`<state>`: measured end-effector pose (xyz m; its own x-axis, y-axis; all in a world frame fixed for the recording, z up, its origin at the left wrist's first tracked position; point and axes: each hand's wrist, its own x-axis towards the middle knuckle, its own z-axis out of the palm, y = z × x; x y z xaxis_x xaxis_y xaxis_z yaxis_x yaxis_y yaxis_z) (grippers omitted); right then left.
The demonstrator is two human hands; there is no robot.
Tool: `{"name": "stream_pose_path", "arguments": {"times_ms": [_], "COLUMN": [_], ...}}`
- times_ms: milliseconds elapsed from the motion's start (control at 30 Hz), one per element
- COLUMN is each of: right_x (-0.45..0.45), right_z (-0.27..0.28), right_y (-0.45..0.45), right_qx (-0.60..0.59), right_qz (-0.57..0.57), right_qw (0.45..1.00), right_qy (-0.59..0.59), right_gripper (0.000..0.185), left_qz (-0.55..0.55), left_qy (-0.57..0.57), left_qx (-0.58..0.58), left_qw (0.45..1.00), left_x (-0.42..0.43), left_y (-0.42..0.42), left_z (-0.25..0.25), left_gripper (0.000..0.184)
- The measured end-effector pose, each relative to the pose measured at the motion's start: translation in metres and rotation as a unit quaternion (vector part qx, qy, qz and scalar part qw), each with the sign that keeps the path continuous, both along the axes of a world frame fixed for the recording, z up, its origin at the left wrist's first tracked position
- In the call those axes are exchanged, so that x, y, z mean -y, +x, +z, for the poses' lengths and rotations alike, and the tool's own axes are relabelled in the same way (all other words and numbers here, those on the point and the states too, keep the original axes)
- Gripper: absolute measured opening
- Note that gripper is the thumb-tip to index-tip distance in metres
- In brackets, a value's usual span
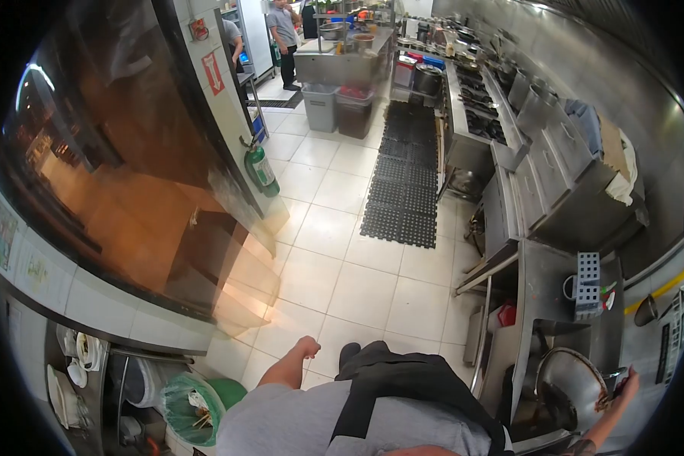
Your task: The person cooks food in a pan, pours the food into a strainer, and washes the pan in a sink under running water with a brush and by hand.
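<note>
On the right, my right hand (627, 387) is closed at the edge of a large round metal pan (574, 380), which is tilted in the steel sink (528, 338). Brownish residue marks the pan's rim near my fingers. My left hand (308, 347) hangs over the tiled floor in front of me, fingers curled, with nothing visible in it. A grey perforated plastic basket (587, 283) stands on the sink counter beyond the pan.
A green-lined trash bin (194, 406) and shelves of dishes are at left. A fire extinguisher (261, 167) stands by the doorway. A black rubber mat (403, 175) runs along the stove (479, 106). Two people (285, 38) are at the back.
</note>
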<state>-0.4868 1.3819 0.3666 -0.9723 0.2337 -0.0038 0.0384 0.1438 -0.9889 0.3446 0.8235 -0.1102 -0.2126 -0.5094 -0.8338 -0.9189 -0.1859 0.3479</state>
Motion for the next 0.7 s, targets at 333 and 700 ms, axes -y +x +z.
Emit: {"name": "stream_pose_path", "arguments": {"times_ms": [333,700], "right_x": [0.004,0.016], "right_z": [0.001,-0.007], "right_y": [0.028,0.025], "right_qx": [0.021,0.013], "right_qz": [0.006,0.051], "right_qw": [1.000,0.997], "right_qy": [-0.002,0.062], "right_gripper": [0.039,0.033], "left_qz": [-0.046,-0.206], "left_qy": [-0.024,-0.075], "left_qx": [-0.010,-0.040], "left_qw": [0.999,0.975], "left_x": [0.053,0.039], "left_y": [-0.010,-0.020], "left_z": [0.000,-0.043], "left_gripper": [0.026,0.027]}}
